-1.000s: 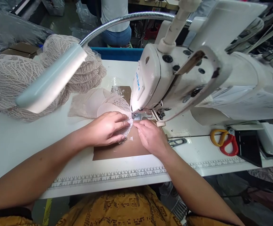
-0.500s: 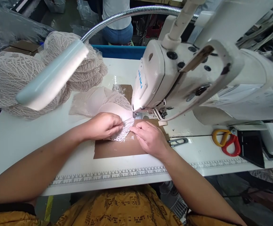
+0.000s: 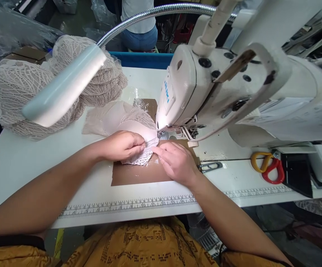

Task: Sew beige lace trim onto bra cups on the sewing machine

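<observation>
A pale lace-and-lining fabric piece [image 3: 127, 120] lies on the white table in front of the white sewing machine [image 3: 205, 85], its near edge running under the needle. My left hand [image 3: 122, 145] rests on the lace with fingers curled, pinching its edge. My right hand [image 3: 177, 161] sits just right of it on the brown mat [image 3: 138, 177], fingers pressed together on the same lace edge, a little short of the presser foot.
A heap of lace pieces [image 3: 19, 89] fills the back left, partly behind the gooseneck lamp [image 3: 63, 85]. Red-and-yellow scissors [image 3: 269, 167] and a thread snip [image 3: 209, 167] lie to the right. A ruler strip [image 3: 127, 205] lines the table's front edge. A person stands beyond the table.
Both hands have drawn slightly toward me with the lace edge, and my left fingers have curled tighter. The view has shifted a little.
</observation>
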The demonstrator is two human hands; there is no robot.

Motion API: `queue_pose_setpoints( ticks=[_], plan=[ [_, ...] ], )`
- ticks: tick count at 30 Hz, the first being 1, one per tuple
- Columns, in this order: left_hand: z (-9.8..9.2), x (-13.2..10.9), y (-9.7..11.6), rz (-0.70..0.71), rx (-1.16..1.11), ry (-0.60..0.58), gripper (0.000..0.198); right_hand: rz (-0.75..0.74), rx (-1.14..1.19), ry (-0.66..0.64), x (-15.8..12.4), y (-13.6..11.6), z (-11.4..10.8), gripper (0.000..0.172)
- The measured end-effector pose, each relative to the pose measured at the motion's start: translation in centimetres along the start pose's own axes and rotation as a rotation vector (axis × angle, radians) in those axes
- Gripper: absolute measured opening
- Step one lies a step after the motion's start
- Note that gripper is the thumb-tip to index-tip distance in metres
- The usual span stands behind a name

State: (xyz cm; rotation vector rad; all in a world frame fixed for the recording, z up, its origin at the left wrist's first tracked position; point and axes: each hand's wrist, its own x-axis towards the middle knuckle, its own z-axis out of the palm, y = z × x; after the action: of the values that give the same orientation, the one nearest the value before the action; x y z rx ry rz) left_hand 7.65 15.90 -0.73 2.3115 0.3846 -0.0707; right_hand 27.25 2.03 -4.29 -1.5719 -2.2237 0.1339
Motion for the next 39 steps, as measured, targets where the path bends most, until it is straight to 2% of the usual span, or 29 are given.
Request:
queue_pose_setpoints(
  ticks=[2, 4, 7, 9, 14, 18, 21, 24, 26, 31, 39],
  plan=[
    [-0.1, 0.0, -0.1, 0.013, -0.019, -0.009, 0.033, -0.03, -0.029, -0.049, 0.1, -0.2, 0.0, 0.036],
    [-0.6, 0.0, -0.5, 0.001, -0.164, -0.039, 0.036, -0.028, -0.055, -0.073, 0.1, -0.4, 0.1, 0.032],
    [-1.3, -0.2, -1.2, -0.024, -0.402, -0.08, 0.04, -0.028, -0.051, -0.048, -0.2, -0.5, 0.2, 0.028],
    [-1.4, -0.2, -1.3, -0.023, -0.414, -0.074, 0.041, -0.036, -0.035, -0.018, -0.4, -0.4, 0.2, 0.027],
    [-0.6, -0.7, 0.0, 0.087, -0.072, -0.078, 0.027, 0.003, -0.089, -0.024, -0.5, 0.1, 0.1, 0.029],
    [-0.4, -1.4, 1.2, 0.069, -0.032, -0.089, 0.018, 0.071, -0.143, -0.05, -0.3, 0.3, 0.0, 0.032],
    [-0.3, -1.2, 1.4, 0.086, 0.031, 0.046, 0.021, 0.096, -0.165, -0.063, -0.2, 0.3, 0.0, 0.037],
    [0.5, -0.3, 1.0, 0.204, 0.219, 0.221, 0.028, 0.133, -0.191, -0.074, -0.1, 0.1, 0.0, 0.038],
    [1.3, 0.4, 0.5, 0.265, 0.34, 0.26, 0.032, 0.157, -0.217, -0.088, -0.1, -0.1, -0.1, 0.037],
    [2.8, 1.0, -0.4, 0.293, 0.52, 0.21, 0.038, 0.168, -0.302, -0.075, -0.3, -0.5, -0.2, 0.036],
    [3.0, 0.6, -0.1, 0.275, 0.571, 0.203, 0.043, 0.183, -0.339, -0.064, -0.6, -0.8, -0.2, 0.035]
  ],
)
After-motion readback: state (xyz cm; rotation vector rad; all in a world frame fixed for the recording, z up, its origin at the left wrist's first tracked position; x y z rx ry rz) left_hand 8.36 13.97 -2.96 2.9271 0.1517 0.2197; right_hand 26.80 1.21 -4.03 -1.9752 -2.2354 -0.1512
